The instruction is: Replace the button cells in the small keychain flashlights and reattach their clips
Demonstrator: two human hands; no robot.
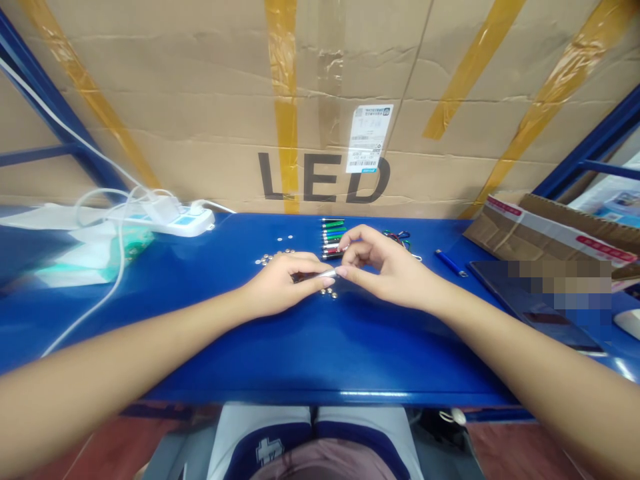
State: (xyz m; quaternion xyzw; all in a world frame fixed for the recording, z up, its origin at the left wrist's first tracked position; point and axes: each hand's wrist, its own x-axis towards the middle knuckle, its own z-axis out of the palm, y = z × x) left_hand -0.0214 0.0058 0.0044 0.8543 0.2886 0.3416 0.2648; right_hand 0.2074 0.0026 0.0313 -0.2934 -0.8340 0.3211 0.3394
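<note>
My left hand is closed around a slim silver metal tube, like a small penlight body, pinched between thumb and fingers just above the table. At the tube's right end, my right hand has its thumb and fingers bent together. Whether a small piece sits in those fingertips cannot be made out. Beyond the hands lies a row of slim green, black and red penlight-like tubes. Small round metal pieces, like button cells, are scattered around and partly behind my left hand.
The blue table backs onto a big cardboard box. A white power strip with cables is at left. Carabiner-like clips, a blue penlight, a dark flat device and an open carton lie at right.
</note>
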